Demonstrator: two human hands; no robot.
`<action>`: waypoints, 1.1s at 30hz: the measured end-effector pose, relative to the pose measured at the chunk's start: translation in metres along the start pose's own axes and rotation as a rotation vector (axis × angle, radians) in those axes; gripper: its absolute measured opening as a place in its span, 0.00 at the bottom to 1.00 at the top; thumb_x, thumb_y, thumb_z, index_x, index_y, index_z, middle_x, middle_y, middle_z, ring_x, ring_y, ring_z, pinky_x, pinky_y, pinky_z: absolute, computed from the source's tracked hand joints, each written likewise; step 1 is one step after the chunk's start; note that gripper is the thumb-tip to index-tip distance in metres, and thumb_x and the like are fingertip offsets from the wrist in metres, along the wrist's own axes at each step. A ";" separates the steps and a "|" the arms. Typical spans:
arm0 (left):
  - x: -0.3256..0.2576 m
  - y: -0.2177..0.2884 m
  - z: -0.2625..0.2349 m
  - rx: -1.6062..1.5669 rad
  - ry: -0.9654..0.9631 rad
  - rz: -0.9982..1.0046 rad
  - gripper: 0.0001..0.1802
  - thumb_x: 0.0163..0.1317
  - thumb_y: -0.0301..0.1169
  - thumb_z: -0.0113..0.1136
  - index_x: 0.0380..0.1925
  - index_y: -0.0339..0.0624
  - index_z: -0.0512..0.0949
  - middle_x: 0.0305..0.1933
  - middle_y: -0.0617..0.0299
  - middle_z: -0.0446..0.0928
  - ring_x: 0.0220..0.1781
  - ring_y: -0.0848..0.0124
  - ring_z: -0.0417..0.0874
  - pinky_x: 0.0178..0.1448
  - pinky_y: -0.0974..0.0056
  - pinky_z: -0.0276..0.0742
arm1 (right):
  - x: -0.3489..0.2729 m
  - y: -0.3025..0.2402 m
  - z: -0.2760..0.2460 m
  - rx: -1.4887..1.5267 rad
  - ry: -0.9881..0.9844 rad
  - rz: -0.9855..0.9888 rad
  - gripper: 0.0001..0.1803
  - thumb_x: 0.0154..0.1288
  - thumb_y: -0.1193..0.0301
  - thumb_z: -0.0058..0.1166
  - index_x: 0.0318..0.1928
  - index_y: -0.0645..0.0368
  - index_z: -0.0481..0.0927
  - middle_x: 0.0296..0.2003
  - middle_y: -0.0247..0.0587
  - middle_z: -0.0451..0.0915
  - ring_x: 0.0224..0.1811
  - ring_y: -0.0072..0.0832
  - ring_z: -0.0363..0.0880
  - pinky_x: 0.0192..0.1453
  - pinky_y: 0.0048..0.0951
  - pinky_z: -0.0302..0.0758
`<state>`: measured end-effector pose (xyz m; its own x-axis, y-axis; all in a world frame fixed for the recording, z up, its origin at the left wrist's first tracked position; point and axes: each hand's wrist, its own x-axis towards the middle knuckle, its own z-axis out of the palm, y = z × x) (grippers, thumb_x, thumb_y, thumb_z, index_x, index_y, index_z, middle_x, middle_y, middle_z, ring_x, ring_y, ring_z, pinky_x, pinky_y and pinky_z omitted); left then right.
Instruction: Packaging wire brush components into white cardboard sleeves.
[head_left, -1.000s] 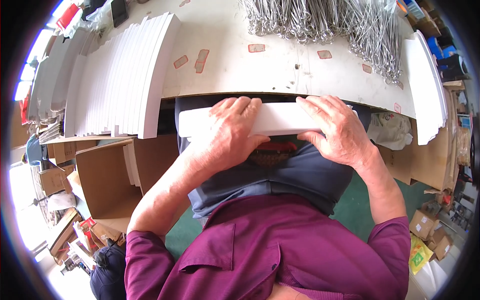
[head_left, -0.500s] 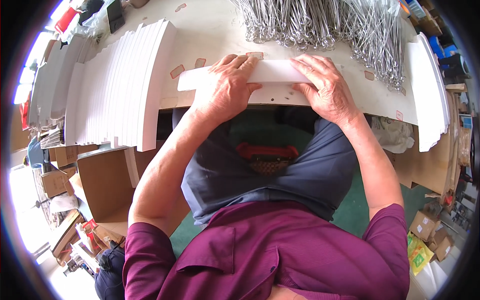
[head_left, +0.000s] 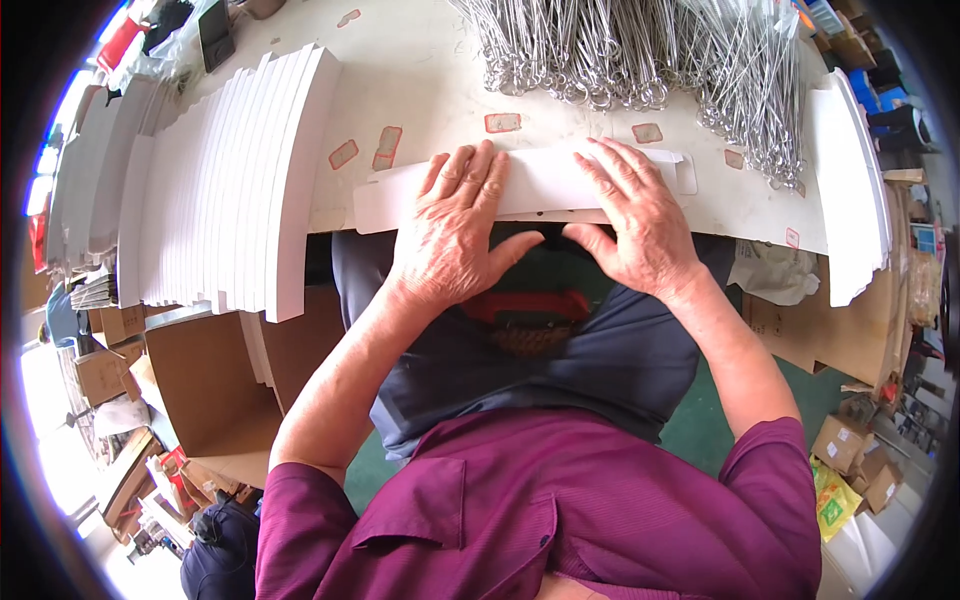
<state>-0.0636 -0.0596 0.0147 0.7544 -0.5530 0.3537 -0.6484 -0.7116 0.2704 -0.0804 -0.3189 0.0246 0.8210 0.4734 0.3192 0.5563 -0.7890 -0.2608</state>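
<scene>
Pale bench [head_left: 420, 80], near edge: one white carton [head_left: 545, 175], lying lengthwise (end flap [head_left: 687, 176] out at right). Left hand [head_left: 450, 230] and right hand [head_left: 645, 225]: fingers now spread over it, thumbs clear; earlier grip released, suggesting pressing rather than holding. Underside and hand-covered stretches hidden.

Bright light glares from left; dark rim distorts.

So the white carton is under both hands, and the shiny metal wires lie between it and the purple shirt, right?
Not quite: in the head view, the shiny metal wires lie beyond the white carton, on the side away from the purple shirt. The white carton is under the left hand and right hand.
</scene>
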 end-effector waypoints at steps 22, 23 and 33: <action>-0.014 -0.023 -0.008 0.258 -0.061 -0.124 0.43 0.60 0.35 0.73 0.73 0.30 0.67 0.77 0.38 0.68 0.79 0.43 0.66 0.83 0.41 0.58 | -0.041 0.033 -0.012 -0.211 0.057 0.173 0.53 0.63 0.55 0.70 0.80 0.65 0.58 0.78 0.50 0.62 0.81 0.45 0.61 0.85 0.51 0.56; -0.016 -0.022 -0.010 0.242 -0.071 -0.098 0.41 0.59 0.34 0.72 0.70 0.29 0.69 0.74 0.38 0.70 0.77 0.42 0.68 0.82 0.40 0.60 | -0.043 0.031 -0.014 -0.163 0.082 0.158 0.49 0.62 0.59 0.71 0.78 0.65 0.62 0.75 0.50 0.67 0.78 0.45 0.64 0.84 0.50 0.58; -0.031 0.051 -0.067 -0.323 -0.383 -0.081 0.27 0.57 0.30 0.75 0.54 0.30 0.76 0.49 0.42 0.83 0.53 0.43 0.85 0.60 0.48 0.81 | -0.051 -0.009 -0.043 0.061 0.123 -0.034 0.26 0.48 0.84 0.65 0.52 0.62 0.86 0.51 0.44 0.86 0.58 0.42 0.83 0.68 0.45 0.77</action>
<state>-0.1274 -0.0499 0.0771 0.7475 -0.6641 -0.0173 -0.5393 -0.6218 0.5679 -0.1323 -0.3529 0.0497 0.7814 0.4449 0.4376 0.5937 -0.7460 -0.3016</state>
